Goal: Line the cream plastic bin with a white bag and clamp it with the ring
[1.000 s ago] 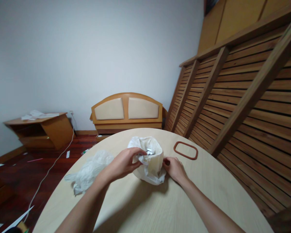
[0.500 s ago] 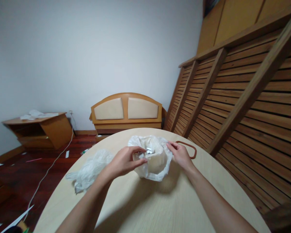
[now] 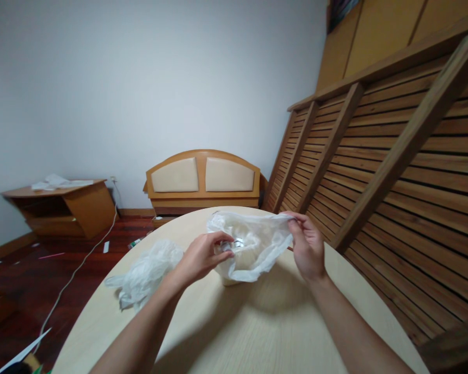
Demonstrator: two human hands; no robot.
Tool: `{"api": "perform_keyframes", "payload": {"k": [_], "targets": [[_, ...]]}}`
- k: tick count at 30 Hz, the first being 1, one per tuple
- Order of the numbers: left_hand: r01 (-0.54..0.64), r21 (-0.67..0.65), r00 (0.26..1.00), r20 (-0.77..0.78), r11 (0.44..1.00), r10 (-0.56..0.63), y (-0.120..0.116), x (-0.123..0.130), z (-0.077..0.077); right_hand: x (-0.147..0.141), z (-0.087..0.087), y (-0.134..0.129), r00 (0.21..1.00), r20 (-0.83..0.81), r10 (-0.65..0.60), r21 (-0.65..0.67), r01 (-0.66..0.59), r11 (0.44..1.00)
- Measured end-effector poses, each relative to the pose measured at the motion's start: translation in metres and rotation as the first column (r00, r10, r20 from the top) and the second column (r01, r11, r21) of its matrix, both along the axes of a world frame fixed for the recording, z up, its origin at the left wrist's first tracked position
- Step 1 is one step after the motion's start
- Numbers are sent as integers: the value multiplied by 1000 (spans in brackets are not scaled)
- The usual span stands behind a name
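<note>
A white plastic bag (image 3: 257,265) lines a pale container (image 3: 229,282) in the middle of the round table. Its rim is stretched out to the right. My right hand (image 3: 309,246) pinches that stretched edge, raised above the tabletop. On the near left side, my left hand (image 3: 206,257) has its thumb and fingers closed around the bag's rim. A small shiny silvery item (image 3: 238,242) shows inside, too small to name. Behind my right hand, the brown rounded frame (image 3: 290,249) is almost wholly hidden.
A crumpled white plastic bag (image 3: 150,270) lies on the table (image 3: 281,332), left of my left forearm. A slatted wooden panel (image 3: 374,197) leans along the right. Beyond the table stand a headboard (image 3: 203,195) and a low cabinet (image 3: 88,213); a cable (image 3: 76,275) crosses the floor.
My right hand has moved right and slightly up, pulling the bag's edge outward and covering most of the brown frame. My left hand has barely moved.
</note>
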State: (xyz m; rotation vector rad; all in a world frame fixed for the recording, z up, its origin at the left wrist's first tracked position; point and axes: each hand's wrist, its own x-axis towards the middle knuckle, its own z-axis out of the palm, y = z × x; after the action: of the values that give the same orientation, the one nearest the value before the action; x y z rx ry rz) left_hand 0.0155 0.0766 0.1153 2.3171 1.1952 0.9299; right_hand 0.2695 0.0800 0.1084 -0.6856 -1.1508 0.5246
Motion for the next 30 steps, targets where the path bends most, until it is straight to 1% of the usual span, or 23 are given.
{"api": "perform_keyframes", "payload": {"k": [2,4,5,7,9,11,15,17,19,21,23,24,27,30], "targets": [[-19,9,1000,7,1000,19,0,1,-1,0,1,-4,999,-13,33,61,-33,998],[-47,23,999,24,999,47,2,1,-3,1,1,-7,999,-32,43,84,-40,996],[-58,31,998,42,998,56,3,0,-4,1,0,-7,998,-48,32,73,-28,997],[-73,46,993,96,996,68,6,-2,-5,3,-2,-4,997,-81,-13,8,14,1000],[-84,59,985,158,995,74,7,-4,-4,6,-3,0,995,-76,-57,-52,53,997],[-102,68,973,214,992,85,6,-5,0,7,-3,4,995,-23,-97,-67,95,993],[-169,41,930,338,985,145,-3,-6,17,7,-3,10,966,164,-198,-47,208,977],[-211,13,900,393,977,189,-6,-8,25,8,-4,12,943,260,-207,-88,237,968],[-256,-1,881,411,967,234,-6,-13,29,12,-6,14,932,296,-207,-130,254,958],[-305,-6,880,381,952,284,-4,-19,30,16,-6,17,935,258,-243,-133,284,950],[-357,-10,889,303,934,343,-1,-27,28,20,-5,19,941,164,-295,-101,314,944],[-378,-9,895,252,926,368,0,-30,26,22,-4,19,948,109,-300,-86,310,947],[-407,26,910,93,913,403,-1,-40,22,26,2,19,966,-47,-254,-38,252,967],[-465,112,884,-2,878,468,-4,-46,20,30,6,20,966,-141,-215,-13,215,977]]}}
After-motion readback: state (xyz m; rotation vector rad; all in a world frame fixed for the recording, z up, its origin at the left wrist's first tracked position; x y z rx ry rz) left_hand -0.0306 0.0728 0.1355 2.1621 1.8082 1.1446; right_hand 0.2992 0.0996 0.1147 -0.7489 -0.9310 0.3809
